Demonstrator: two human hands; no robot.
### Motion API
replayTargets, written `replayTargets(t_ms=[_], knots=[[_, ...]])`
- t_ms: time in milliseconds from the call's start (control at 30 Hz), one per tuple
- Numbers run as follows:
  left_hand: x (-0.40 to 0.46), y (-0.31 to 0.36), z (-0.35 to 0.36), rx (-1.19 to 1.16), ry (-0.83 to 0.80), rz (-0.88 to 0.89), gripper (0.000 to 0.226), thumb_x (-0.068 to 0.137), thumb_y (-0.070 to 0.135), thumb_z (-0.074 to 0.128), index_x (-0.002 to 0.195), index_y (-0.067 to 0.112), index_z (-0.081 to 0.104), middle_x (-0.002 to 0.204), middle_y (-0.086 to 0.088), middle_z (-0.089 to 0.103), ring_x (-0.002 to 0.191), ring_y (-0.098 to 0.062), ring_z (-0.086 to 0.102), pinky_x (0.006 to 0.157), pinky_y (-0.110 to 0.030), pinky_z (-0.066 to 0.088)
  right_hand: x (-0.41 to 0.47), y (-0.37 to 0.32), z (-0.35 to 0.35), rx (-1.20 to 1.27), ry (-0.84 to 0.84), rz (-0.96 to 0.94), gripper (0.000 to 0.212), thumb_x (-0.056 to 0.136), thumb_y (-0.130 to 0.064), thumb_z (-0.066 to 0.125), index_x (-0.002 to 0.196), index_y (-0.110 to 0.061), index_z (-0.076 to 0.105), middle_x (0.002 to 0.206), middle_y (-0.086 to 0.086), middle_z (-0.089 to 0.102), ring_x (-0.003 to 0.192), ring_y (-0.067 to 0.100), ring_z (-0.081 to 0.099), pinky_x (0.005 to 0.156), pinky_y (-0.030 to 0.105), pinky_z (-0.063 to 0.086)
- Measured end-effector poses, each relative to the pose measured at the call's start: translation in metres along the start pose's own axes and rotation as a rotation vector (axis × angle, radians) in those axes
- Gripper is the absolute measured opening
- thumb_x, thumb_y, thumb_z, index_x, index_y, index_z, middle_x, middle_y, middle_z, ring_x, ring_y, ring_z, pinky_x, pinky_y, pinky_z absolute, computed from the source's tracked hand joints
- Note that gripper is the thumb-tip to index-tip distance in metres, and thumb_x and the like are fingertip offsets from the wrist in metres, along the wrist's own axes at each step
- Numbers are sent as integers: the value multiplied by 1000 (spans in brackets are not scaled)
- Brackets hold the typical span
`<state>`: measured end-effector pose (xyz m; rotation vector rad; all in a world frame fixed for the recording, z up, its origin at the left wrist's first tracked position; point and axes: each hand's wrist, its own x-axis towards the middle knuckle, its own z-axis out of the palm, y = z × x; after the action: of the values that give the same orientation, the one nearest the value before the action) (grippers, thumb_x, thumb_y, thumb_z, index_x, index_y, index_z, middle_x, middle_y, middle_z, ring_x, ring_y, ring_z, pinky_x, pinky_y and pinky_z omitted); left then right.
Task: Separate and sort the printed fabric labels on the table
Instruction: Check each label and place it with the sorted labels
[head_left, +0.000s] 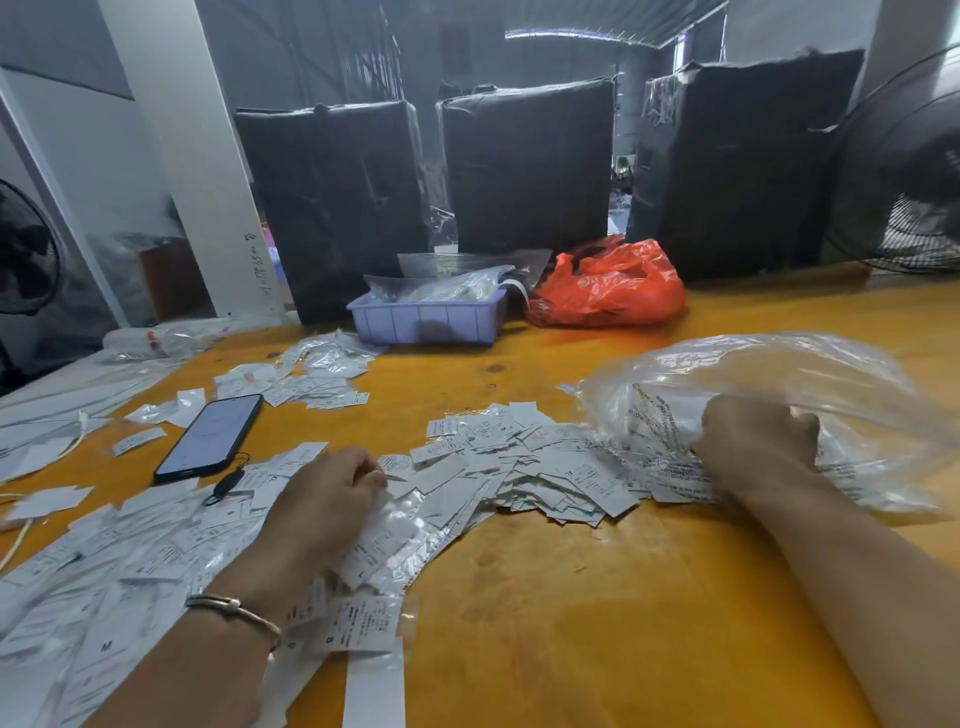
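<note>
My left hand (332, 493) rests on a pile of white labels (519, 467) in the middle of the yellow table (597, 623). Its fingers are curled and they pinch a clear little bag (400, 540) with labels in it. My right hand (758, 436) grips the edge of a big clear plastic bag (779, 374) that lies on the right side, just beside the pile. More labels are spread out on the left. A dark phone (210, 436) lies near them. A purple tray (426, 319) and a red bag (608, 286) sit at the far side
</note>
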<state>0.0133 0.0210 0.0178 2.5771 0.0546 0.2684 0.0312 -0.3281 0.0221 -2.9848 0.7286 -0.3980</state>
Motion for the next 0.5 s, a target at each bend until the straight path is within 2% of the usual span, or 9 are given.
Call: replayTargets(t_ms=[67, 133, 200, 267, 367, 467, 500], knots=[[-1, 1, 1, 37, -7, 5, 23, 99, 24, 50, 82, 31, 62, 92, 8, 60, 82, -11, 53, 60, -29, 35, 1, 1, 1, -14, 31, -10, 15, 88, -21, 59, 101, -20, 66, 99, 2, 64, 100, 25, 56, 82, 33, 30], [-2, 2, 3, 76, 22, 23, 17, 96, 25, 57, 82, 33, 64, 99, 12, 59, 97, -13, 52, 71, -29, 39, 2, 2, 2, -12, 40, -13, 15, 88, -19, 58, 100, -21, 67, 97, 1, 64, 98, 24, 57, 79, 33, 29], [-5, 4, 5, 112, 70, 25, 7, 93, 30, 61, 90, 35, 64, 109, 11, 56, 114, -15, 45, 83, -33, 40, 3, 2, 3, -6, 47, -21, 18, 87, -14, 55, 100, -20, 66, 96, 3, 65, 96, 24, 57, 76, 32, 29], [-7, 6, 6, 121, 106, 42, 6, 92, 33, 62, 97, 36, 63, 117, 8, 55, 122, -17, 40, 91, -36, 38, 3, 3, 5, 44, 76, -33, 18, 89, -14, 53, 97, -18, 68, 95, 6, 65, 95, 26, 57, 75, 31, 33], [-9, 10, 7, 13, 115, 128, 6, 92, 32, 62, 94, 37, 60, 115, 11, 55, 122, -14, 40, 89, -31, 33, 0, 1, 3, 388, 147, -26, 17, 94, -13, 50, 94, -8, 66, 102, 16, 61, 96, 33, 53, 79, 36, 40], [-12, 13, 8, -74, 89, 217, 10, 91, 28, 63, 91, 38, 61, 108, 15, 55, 116, -11, 44, 91, -31, 37, -7, -8, -2, 639, 464, -94, 14, 89, -4, 52, 75, -6, 52, 85, 15, 55, 86, 34, 49, 70, 36, 35], [-12, 14, 9, -84, 88, 238, 9, 91, 28, 63, 91, 37, 62, 108, 15, 57, 115, -11, 46, 94, -33, 40, -11, -13, -4, 721, 496, -107, 16, 88, -2, 51, 73, -7, 49, 79, 13, 51, 82, 33, 48, 67, 35, 32]])
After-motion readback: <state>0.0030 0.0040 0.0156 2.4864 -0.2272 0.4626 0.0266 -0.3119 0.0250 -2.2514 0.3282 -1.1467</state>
